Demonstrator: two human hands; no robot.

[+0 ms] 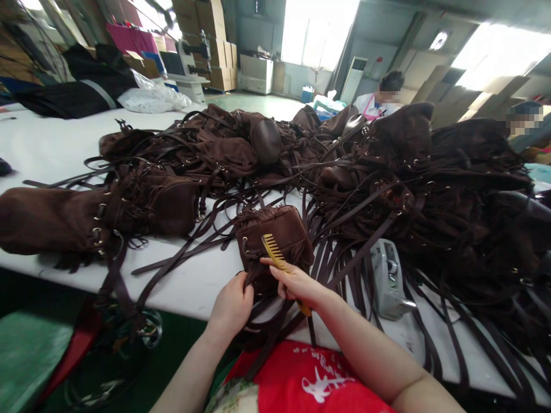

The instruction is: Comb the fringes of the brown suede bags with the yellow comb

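Observation:
A dark brown fringed bag (pixel 275 226) with metal eyelets and long straps lies near the front edge of the white table, directly before me. My left hand (pixel 232 303) is closed on the bag's near left side, gripping its edge or fringe; the exact hold is partly hidden by the fingers. In my right hand (pixel 295 284) is a yellow wide-toothed comb (pixel 274 250), held by its handle over the bag with the teeth pointing up and to the right. Fringe strands hang around the bag's right side, close to the comb.
Brown fringed bags (pixel 228 149) are heaped across the table (pixel 185 284), their straps trailing toward me. A grey-white tape dispenser (pixel 390 278) stands to the right. Another bag (pixel 51 221) lies at the left. Behind the heap is a person (pixel 383 100); cartons (pixel 215 46) stand farther back.

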